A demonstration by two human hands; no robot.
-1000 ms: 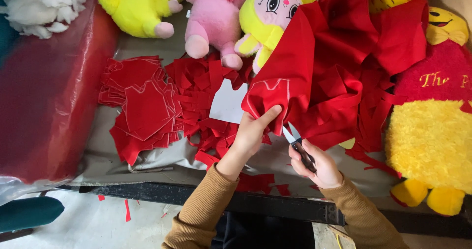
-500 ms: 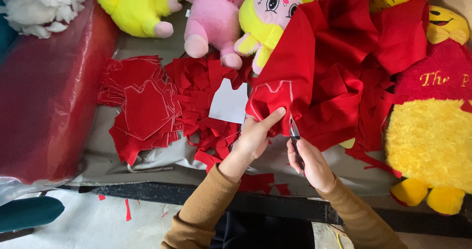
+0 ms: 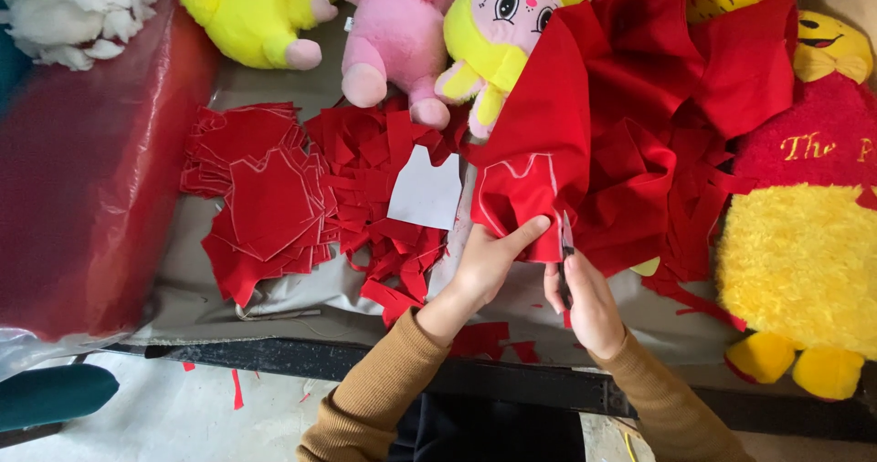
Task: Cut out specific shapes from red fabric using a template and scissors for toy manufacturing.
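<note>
The left hand (image 3: 489, 257) pinches the lower edge of a big piece of red cloth (image 3: 621, 124) that lies heaped over the table (image 3: 301, 288), with white chalk lines showing on the held fold. The right hand (image 3: 585, 302) is clamped on a pair of scissors (image 3: 565, 247), blades pointing up into the cloth edge just beside the left thumb. To the left lie a stack of cut red pieces (image 3: 265, 197), a white paper pattern (image 3: 427, 191) and red scraps (image 3: 384, 243).

At frame centre the left hand (image 3: 489, 259) pinches the big red felt cloth (image 3: 639, 124); the right hand (image 3: 585, 302) with small scissors (image 3: 565, 252) sits just right; a stack of cut red felt pieces (image 3: 265, 197) lies left.
</note>
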